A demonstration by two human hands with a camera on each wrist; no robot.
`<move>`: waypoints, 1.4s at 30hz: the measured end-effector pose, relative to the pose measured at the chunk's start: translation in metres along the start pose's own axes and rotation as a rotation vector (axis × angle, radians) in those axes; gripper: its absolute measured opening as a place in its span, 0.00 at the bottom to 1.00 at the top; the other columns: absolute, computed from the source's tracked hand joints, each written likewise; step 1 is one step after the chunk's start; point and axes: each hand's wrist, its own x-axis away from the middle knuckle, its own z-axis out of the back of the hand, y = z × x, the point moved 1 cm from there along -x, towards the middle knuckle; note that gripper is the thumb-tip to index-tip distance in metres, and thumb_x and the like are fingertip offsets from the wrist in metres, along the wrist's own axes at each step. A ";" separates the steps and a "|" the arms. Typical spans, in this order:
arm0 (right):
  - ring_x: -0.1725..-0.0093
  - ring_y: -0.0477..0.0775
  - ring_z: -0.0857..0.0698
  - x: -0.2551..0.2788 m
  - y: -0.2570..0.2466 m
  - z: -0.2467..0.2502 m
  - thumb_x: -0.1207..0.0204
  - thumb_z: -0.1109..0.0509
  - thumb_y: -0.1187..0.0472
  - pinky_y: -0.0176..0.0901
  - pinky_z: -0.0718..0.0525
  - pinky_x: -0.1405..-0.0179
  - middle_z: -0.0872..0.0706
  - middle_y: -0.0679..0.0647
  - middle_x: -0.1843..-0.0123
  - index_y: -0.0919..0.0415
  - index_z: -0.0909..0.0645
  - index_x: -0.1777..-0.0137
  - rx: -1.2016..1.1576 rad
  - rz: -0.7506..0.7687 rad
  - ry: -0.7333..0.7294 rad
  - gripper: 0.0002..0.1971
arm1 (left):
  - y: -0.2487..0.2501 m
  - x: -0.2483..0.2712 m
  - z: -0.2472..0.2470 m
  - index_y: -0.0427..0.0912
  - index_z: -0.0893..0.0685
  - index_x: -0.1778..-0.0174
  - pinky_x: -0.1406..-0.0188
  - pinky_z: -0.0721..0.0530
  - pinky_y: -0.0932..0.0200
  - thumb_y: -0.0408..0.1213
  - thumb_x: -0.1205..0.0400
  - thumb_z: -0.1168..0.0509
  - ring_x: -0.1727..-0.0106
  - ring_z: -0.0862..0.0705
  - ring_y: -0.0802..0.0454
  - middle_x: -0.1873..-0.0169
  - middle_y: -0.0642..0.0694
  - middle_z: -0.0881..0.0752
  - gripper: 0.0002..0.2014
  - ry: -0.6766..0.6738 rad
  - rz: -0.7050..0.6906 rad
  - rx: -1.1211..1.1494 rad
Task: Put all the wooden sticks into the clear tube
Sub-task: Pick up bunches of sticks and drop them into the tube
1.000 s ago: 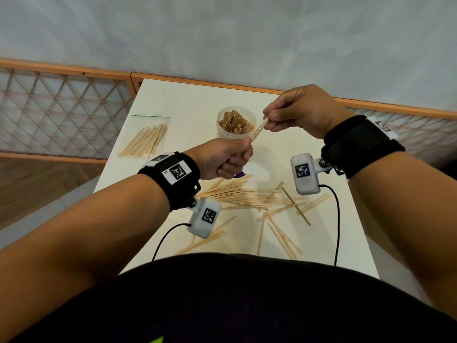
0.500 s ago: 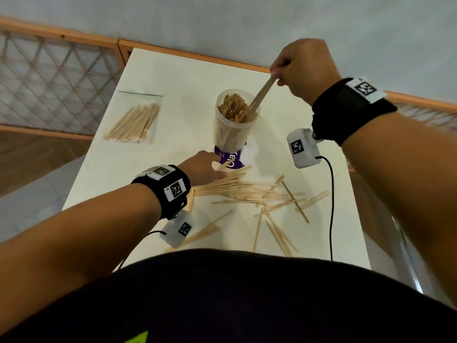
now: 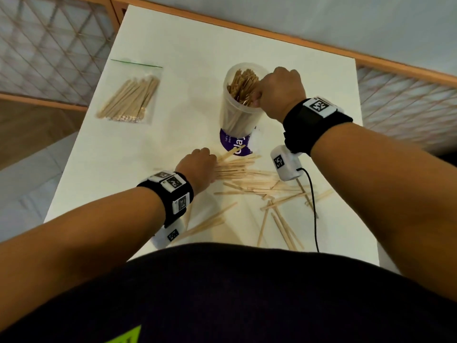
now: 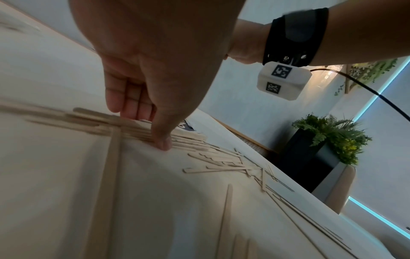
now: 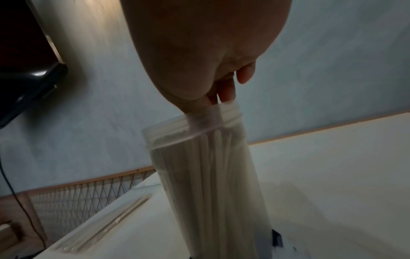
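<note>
Right hand [image 3: 279,91] dropped to tube [image 3: 237,120]; bagged sticks [image 3: 129,99] lie apart.

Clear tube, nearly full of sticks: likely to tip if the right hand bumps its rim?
Probably somewhat. The clear tube is tall and narrow, so a sideways knock at the rim might rock it. The packed sticks likely add steadying weight. The right hand fingers reach inside the mouth.

The white table [image 3: 188,45] holds a clear tube [image 3: 238,120] of sticks in the middle, loose wooden sticks [image 3: 257,186] lower down, and a bag of sticks [image 3: 131,95] at the upper left.
</note>
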 end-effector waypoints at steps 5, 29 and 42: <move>0.39 0.61 0.24 0.002 0.009 0.011 0.21 0.36 0.43 0.54 0.31 0.42 0.13 0.53 0.47 0.49 0.11 0.47 -0.154 -0.048 0.126 0.15 | -0.001 -0.004 -0.003 0.38 0.21 0.39 0.48 0.22 0.49 0.36 0.18 0.38 0.42 0.21 0.40 0.44 0.39 0.21 0.13 -0.010 -0.005 -0.016; 0.31 0.51 0.21 0.108 -0.015 0.005 0.13 0.46 0.51 0.42 0.26 0.30 0.20 0.53 0.30 0.57 0.26 0.26 -1.176 -0.264 0.278 0.20 | 0.041 0.034 0.076 0.37 0.28 0.51 0.65 0.25 0.61 0.33 0.12 0.48 0.66 0.27 0.52 0.66 0.46 0.25 0.05 -0.100 -0.115 0.892; 0.77 0.51 0.24 0.120 -0.040 0.076 0.15 0.38 0.59 0.44 0.23 0.75 0.24 0.55 0.68 0.59 0.27 0.40 -1.993 -0.333 0.388 0.08 | 0.087 0.056 0.130 0.42 0.26 0.57 0.73 0.25 0.66 0.42 0.11 0.47 0.74 0.27 0.56 0.70 0.48 0.26 0.12 -0.052 -0.264 1.197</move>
